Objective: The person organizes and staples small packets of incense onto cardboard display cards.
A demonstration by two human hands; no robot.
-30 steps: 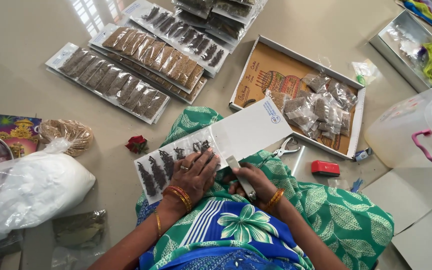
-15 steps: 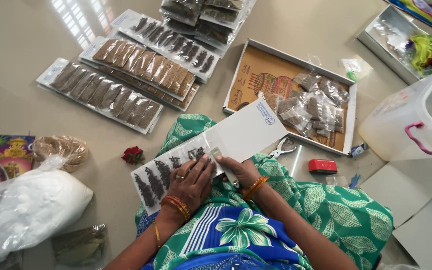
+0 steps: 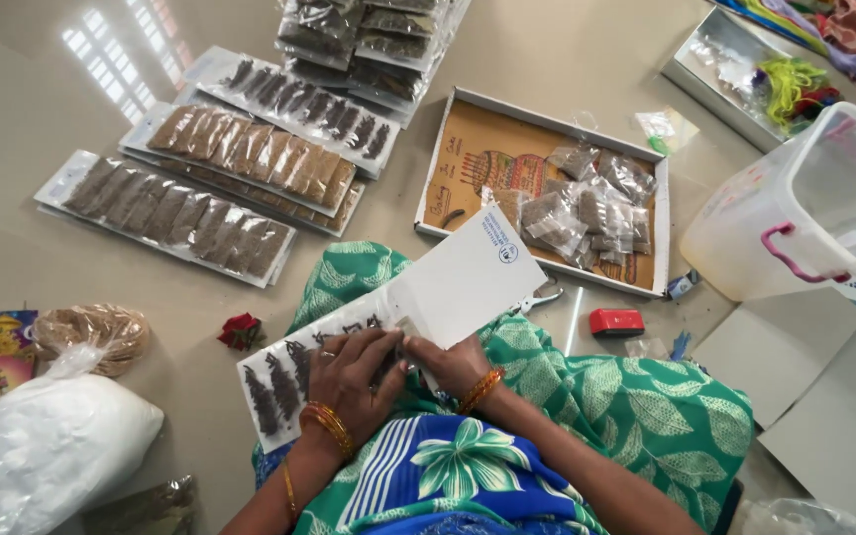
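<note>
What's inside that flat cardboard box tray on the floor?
The flat cardboard tray holds a heap of small clear packets with brown contents. They cover part of its printed bottom, so that part is hidden.
</note>
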